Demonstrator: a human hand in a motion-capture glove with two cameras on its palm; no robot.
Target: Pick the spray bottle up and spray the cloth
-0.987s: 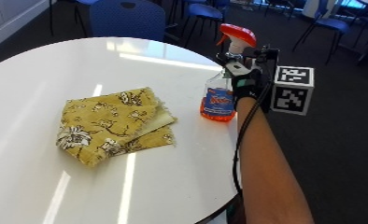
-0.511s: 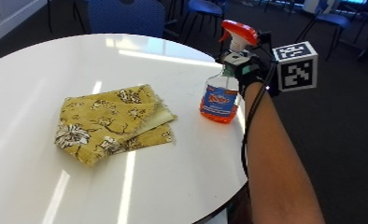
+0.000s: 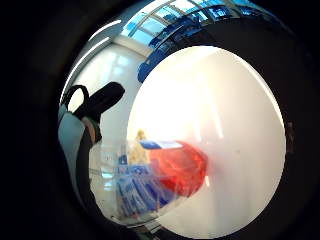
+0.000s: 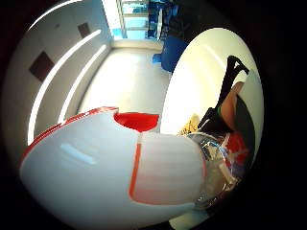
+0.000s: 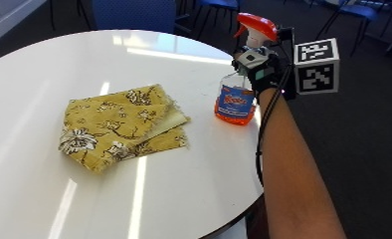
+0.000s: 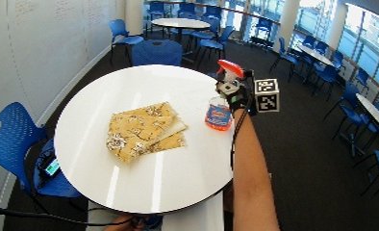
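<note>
A spray bottle [image 5: 236, 102] with orange liquid, a blue label and a red and white trigger head stands near the right edge of the round white table [image 5: 83, 64]. My gloved right hand [image 5: 262, 74] grips its neck just under the head. Whether its base touches the table, I cannot tell. A folded yellow floral cloth [image 5: 120, 127] lies flat to the left of the bottle, apart from it. In the wide outside view the bottle [image 6: 218, 115], hand [image 6: 236, 96] and cloth [image 6: 145, 130] stand the same way. The palm views show the bottle's body [image 3: 165, 172] and its head [image 4: 110, 167] close up.
The table's rim [image 5: 259, 149] runs close beside the bottle, with dark carpet beyond it. Blue chairs stand past the far side [image 5: 136, 12] and at the left [image 6: 13, 139]. Bare white tabletop surrounds the cloth.
The outside camera has shifted a little. My hand stays on the bottle's neck, and bottle and cloth keep their places on the table.
</note>
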